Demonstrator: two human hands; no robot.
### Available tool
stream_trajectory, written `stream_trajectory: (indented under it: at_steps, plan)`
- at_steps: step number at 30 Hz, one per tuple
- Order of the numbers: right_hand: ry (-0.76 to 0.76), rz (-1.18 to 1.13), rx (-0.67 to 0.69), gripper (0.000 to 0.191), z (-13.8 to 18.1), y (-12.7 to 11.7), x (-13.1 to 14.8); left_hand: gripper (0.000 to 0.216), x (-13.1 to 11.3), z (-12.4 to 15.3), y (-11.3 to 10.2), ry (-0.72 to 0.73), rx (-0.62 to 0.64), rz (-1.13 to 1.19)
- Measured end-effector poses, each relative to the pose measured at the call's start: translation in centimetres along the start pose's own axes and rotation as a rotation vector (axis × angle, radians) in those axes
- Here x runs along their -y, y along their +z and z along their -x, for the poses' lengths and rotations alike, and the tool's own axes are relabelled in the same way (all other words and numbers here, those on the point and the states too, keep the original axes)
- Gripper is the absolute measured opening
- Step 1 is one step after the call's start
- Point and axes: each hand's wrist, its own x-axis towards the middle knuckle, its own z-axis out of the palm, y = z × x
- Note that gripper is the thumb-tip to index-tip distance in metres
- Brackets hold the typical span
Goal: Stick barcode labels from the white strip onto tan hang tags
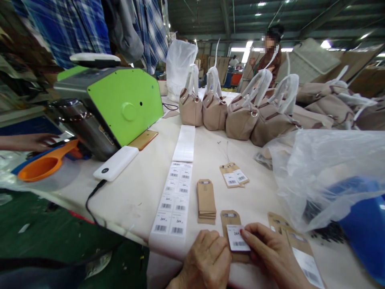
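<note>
My left hand [207,259] and my right hand [270,253] meet at the near table edge over a brown paper hang tag [230,220]. Both pinch a white barcode sticker [237,239] lying on that tag. To the left runs a long strip of barcode stickers [173,204]. A small stack of blank brown tags [206,200] lies just beyond my left hand. Two stickered tags with strings [234,175] rest farther out. More tags [297,245] lie under my right wrist.
A green label machine [120,104] stands at the back left, with a white power bank [116,162] and cable beside it. Several beige handbags [240,116] line the far side. A clear plastic bag [327,176] covers a blue bin at right. Another person's hand [33,141] shows far left.
</note>
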Motion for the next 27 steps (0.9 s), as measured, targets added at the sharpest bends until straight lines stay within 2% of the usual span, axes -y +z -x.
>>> stream_trajectory:
  at_steps: [5, 14, 21, 27]
  plan:
    - [0.046, 0.004, 0.027, 0.039, -0.27, -0.07, -0.37, 0.019, 0.05, -0.14, 0.18, 0.019, -0.007, -0.015]
    - [-0.028, 0.026, -0.034, 0.034, -0.07, 0.38, -0.51, 0.019, 0.21, -0.07, 0.18, 0.030, -0.042, -0.024]
    - [0.111, -0.129, -0.031, 0.037, -0.06, 0.37, -0.33, 0.019, 0.17, -0.25, 0.11, 0.015, -0.045, -0.018]
    - [0.055, -0.096, -0.046, 0.036, -0.05, 0.48, -0.56, 0.018, 0.14, -0.30, 0.01, 0.017, -0.051, -0.020]
